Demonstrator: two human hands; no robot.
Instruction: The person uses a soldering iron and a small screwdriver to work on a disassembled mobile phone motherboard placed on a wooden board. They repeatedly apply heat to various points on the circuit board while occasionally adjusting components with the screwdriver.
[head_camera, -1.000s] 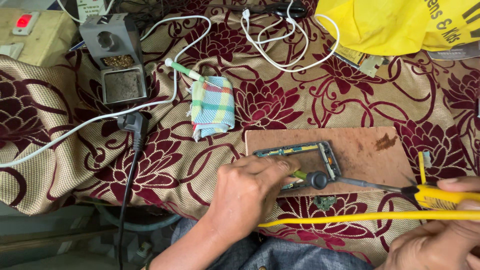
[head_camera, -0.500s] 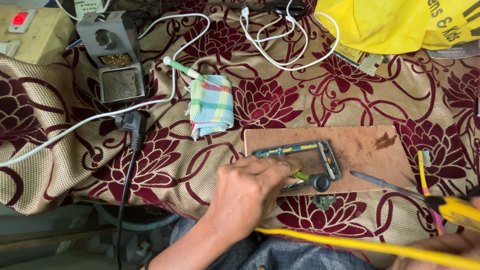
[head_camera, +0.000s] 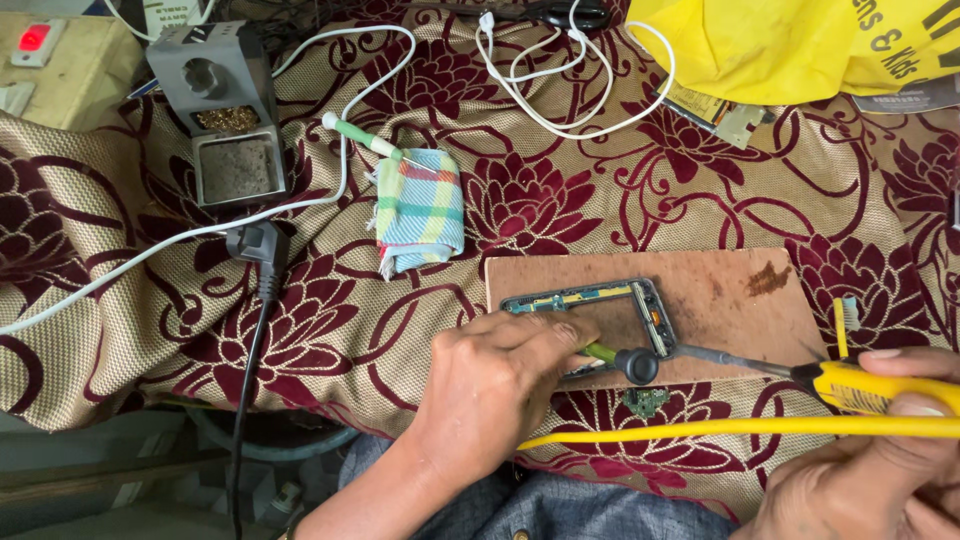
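Maroon-flowered cloth (head_camera: 330, 330) covers the bench, and on it lies a brown board (head_camera: 720, 300) with a circuit frame (head_camera: 610, 310) on its left part. A yellow bag (head_camera: 780, 45) sits at the far right corner, a grey iron stand (head_camera: 225, 120) at the far left, a checked rag (head_camera: 420, 210) between them with a green-handled tool (head_camera: 365, 138) resting on it, and white cables (head_camera: 560, 70) coil beyond.

What has changed is on the right. Half a second ago the right hand (head_camera: 880, 450) was nearly out of view with its yellow iron (head_camera: 880, 388) pointing away from the board; now the hand is back in, closed around the iron's handle, and the metal tip lies across the board's near edge, close to the frame's right side (whether it touches, I cannot tell). The yellow cord (head_camera: 700, 430) has swung level below the board.

The left hand (head_camera: 500, 385) has barely moved: fingers curled, pinning the frame and gripping a small green tool (head_camera: 620, 358) with a dark round end. A tiny loose board (head_camera: 645, 403) lies just off the near edge.
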